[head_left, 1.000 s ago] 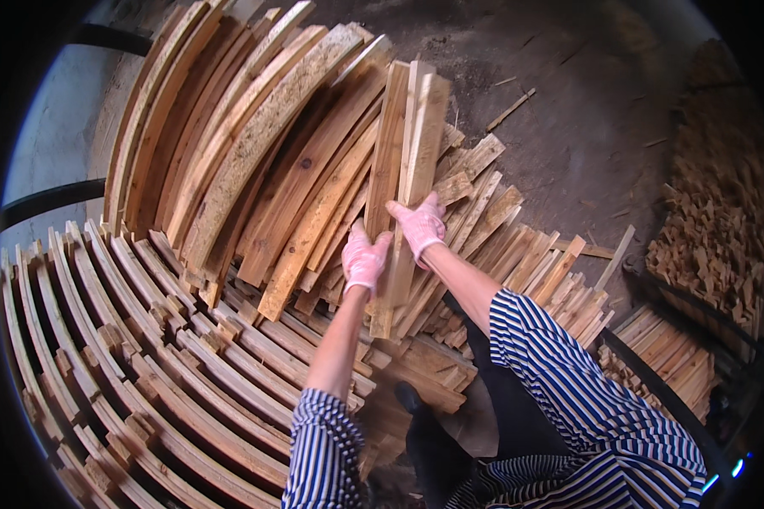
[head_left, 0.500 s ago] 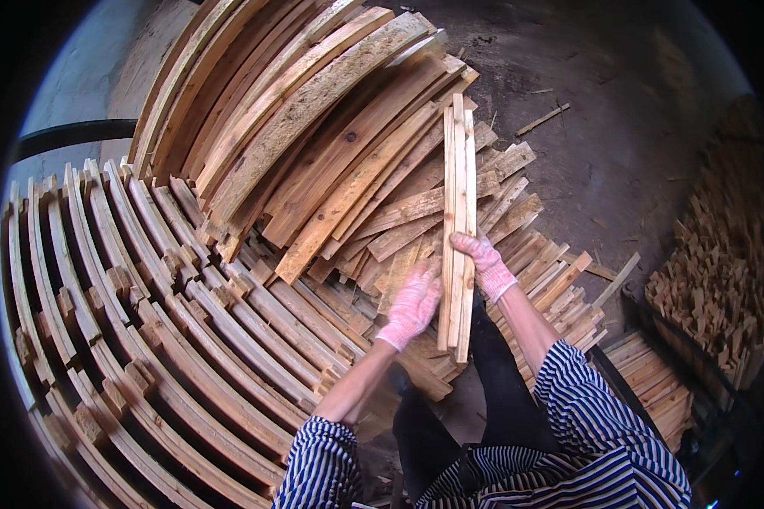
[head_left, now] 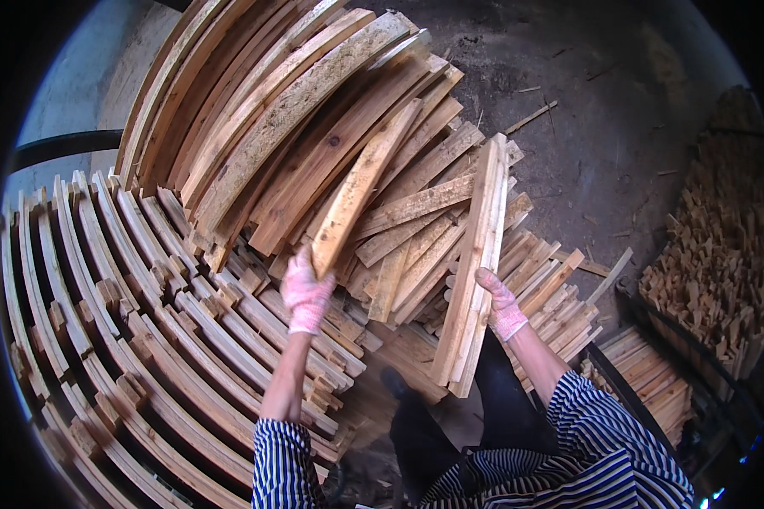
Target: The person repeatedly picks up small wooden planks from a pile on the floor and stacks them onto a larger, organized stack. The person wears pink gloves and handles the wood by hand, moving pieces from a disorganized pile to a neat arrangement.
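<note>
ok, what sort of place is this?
Likely a woodworking shop or lumber shed: stacked rows of boards, a pile of loose planks, and wood scraps on a dark floor.

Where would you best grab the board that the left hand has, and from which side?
Probably by the near end of the board, coming from the person's side, as the left hand does. That end points toward the person, while the far end slants away over the pile. Its long, narrow shape suggests wrapping thumb and fingers across the width.
</note>
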`<state>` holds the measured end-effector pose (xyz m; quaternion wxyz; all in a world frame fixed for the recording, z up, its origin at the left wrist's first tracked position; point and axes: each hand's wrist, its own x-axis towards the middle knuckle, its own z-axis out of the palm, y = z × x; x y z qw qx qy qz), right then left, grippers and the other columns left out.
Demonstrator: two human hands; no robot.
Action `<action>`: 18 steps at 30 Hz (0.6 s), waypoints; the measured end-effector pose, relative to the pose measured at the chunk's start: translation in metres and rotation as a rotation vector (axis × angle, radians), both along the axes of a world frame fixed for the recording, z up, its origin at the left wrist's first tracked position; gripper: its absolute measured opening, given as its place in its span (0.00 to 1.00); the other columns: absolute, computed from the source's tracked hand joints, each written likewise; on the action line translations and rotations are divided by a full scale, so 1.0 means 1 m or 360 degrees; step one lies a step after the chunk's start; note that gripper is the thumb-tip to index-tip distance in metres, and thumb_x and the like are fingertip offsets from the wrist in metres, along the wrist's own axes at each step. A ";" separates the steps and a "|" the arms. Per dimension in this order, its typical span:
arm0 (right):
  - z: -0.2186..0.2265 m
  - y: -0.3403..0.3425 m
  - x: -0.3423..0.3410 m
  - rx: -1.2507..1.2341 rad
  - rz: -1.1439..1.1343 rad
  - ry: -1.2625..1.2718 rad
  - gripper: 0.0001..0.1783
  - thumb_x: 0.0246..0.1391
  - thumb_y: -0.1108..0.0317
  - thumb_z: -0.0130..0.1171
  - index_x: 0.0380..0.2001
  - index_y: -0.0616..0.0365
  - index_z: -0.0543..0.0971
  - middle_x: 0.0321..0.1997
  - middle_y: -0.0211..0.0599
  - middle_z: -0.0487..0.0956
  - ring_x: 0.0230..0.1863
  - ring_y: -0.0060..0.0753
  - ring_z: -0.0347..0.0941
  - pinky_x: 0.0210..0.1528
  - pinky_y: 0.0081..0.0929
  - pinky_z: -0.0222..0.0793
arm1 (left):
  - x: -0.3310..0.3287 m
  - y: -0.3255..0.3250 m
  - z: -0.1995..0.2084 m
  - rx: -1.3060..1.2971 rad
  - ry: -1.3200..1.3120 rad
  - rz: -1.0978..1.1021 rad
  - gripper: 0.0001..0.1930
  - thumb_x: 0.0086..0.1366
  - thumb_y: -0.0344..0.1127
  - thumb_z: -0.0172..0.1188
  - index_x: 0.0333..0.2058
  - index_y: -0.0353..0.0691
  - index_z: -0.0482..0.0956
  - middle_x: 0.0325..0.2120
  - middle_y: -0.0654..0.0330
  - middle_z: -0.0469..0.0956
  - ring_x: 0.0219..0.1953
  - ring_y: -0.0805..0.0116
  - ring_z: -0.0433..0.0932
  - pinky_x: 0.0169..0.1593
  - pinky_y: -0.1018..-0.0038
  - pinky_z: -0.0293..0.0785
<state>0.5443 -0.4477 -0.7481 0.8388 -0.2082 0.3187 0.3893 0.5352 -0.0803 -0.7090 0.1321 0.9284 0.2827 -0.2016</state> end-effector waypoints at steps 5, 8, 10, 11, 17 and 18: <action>0.000 -0.002 -0.008 -0.0009 -0.0088 0.0035 0.38 0.51 0.54 0.72 0.60 0.64 0.72 0.51 0.50 0.81 0.48 0.47 0.81 0.53 0.47 0.81 | -0.010 -0.015 -0.020 0.0221 -0.0285 -0.0134 0.41 0.53 0.48 0.71 0.63 0.39 0.66 0.60 0.49 0.67 0.64 0.48 0.65 0.67 0.57 0.62; -0.011 -0.006 -0.005 0.0075 -0.0074 0.0050 0.37 0.52 0.56 0.72 0.61 0.64 0.71 0.54 0.52 0.80 0.52 0.49 0.80 0.55 0.50 0.79 | 0.008 -0.006 -0.040 0.0456 -0.0282 -0.0347 0.46 0.54 0.48 0.72 0.67 0.39 0.59 0.62 0.47 0.64 0.66 0.43 0.60 0.69 0.56 0.59; -0.016 -0.003 -0.002 0.0030 -0.0093 -0.0004 0.37 0.52 0.57 0.72 0.61 0.64 0.70 0.53 0.52 0.80 0.53 0.49 0.79 0.57 0.50 0.78 | 0.010 -0.012 -0.043 0.0483 -0.0226 -0.0351 0.47 0.52 0.44 0.73 0.66 0.38 0.59 0.61 0.47 0.64 0.64 0.43 0.61 0.66 0.56 0.63; -0.016 -0.001 0.000 -0.0007 -0.0076 -0.0011 0.37 0.52 0.57 0.72 0.60 0.64 0.71 0.52 0.52 0.80 0.53 0.48 0.80 0.56 0.49 0.79 | 0.012 -0.015 -0.041 0.0495 -0.0203 -0.0361 0.47 0.51 0.43 0.74 0.66 0.38 0.58 0.61 0.47 0.65 0.64 0.43 0.62 0.65 0.56 0.65; -0.029 0.031 0.007 -0.0021 -0.0031 -0.0076 0.35 0.49 0.61 0.74 0.56 0.65 0.71 0.46 0.50 0.81 0.43 0.45 0.83 0.45 0.43 0.85 | 0.026 0.006 -0.025 0.0434 0.0000 -0.0588 0.50 0.48 0.40 0.74 0.67 0.35 0.55 0.58 0.47 0.67 0.57 0.46 0.69 0.55 0.56 0.75; -0.035 0.035 0.010 0.0131 0.0020 -0.0070 0.32 0.55 0.63 0.69 0.59 0.66 0.71 0.51 0.51 0.81 0.48 0.47 0.82 0.50 0.44 0.83 | 0.032 0.008 -0.017 0.0370 0.0039 -0.0566 0.50 0.48 0.40 0.74 0.67 0.37 0.55 0.59 0.46 0.66 0.56 0.46 0.71 0.55 0.57 0.75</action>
